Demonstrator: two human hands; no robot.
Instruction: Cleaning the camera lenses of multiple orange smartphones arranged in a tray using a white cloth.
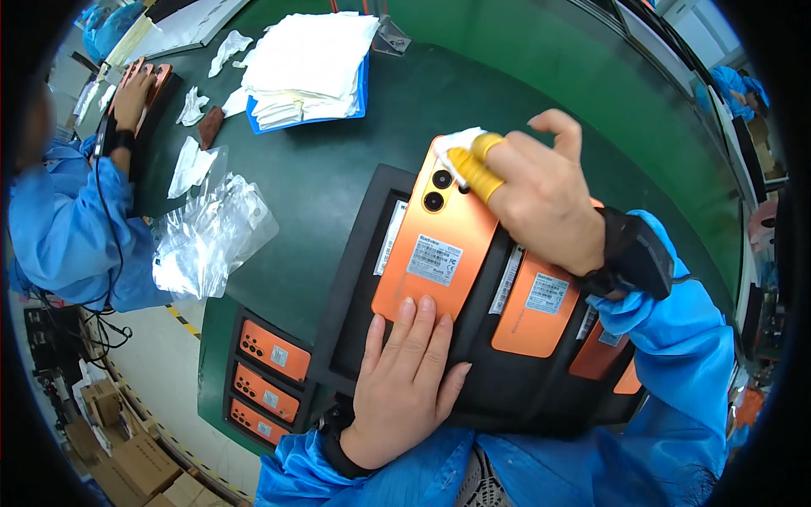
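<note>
My left grip [404, 384] rests fingers outstretched, thumb apart, on the near end of an upright-turned orange phone [460, 232] over the left part of the black tray [369, 228]. On the near left, three matching handsets [287, 408] lie in a row. Other orange phones [524, 325] sit in the black tray to the right. My right grip [545, 203], farther off, is clamped on a white cloth [454, 145], pressed to the phone's far end beside its lenses. Left, plastic bags [211, 241] lie on the green tabletop [321, 165]; beyond stands a white stack of cloths [308, 63].

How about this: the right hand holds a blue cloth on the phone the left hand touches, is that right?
No, the head view shows a white cloth; the right hand holds it on the phone the left hand touches.
</note>
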